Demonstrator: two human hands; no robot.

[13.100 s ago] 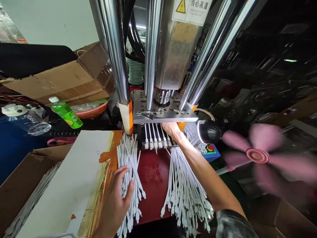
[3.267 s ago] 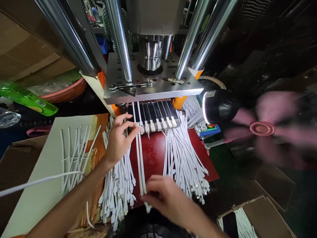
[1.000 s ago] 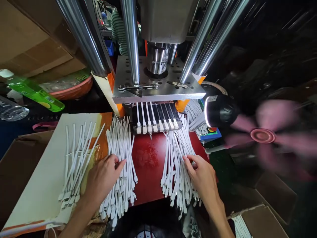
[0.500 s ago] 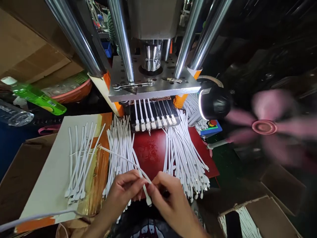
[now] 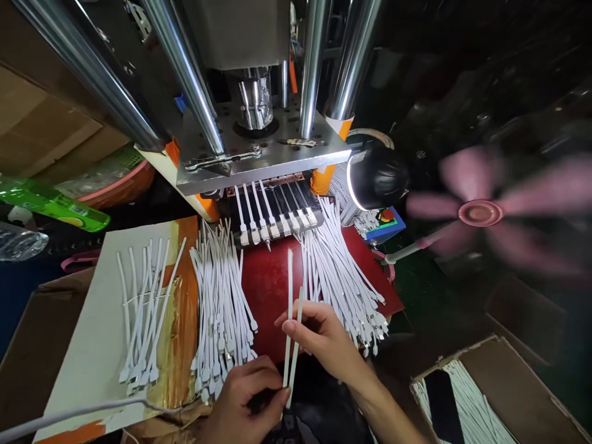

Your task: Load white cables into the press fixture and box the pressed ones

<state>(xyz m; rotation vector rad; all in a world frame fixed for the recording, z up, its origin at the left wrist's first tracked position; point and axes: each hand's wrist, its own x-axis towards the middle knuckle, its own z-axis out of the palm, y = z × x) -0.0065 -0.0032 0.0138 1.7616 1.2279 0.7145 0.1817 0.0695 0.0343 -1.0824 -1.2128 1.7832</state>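
My left hand (image 5: pixel 252 398) pinches the lower part of a white cable (image 5: pixel 290 277) near the bottom middle. Two white strands rise from it, and I cannot tell whether they are two cables or one folded over. Higher up, my right hand (image 5: pixel 326 338) closes its thumb and fingers round the same strands. To the left lies a bundle of white cables (image 5: pixel 219 290) with plug ends towards me. On the right another white bundle (image 5: pixel 342 277) fans out. Ahead, a black mould (image 5: pixel 277 216) holds several white cable ends in a row beneath the press plate (image 5: pixel 272 157).
A board (image 5: pixel 87 314) with loose cables stands at left, near a green bottle (image 5: pixel 69 209). Right of the press are a lit lamp (image 5: pixel 377 179) and a spinning pink fan (image 5: pixel 481 213). A cardboard box (image 5: pixel 518 382) of cables sits low right.
The cable slanting leftward from my hands now stands upright as two strands. My left hand moved lower and my right hand slightly up. The view shifted, so the press appears further left.
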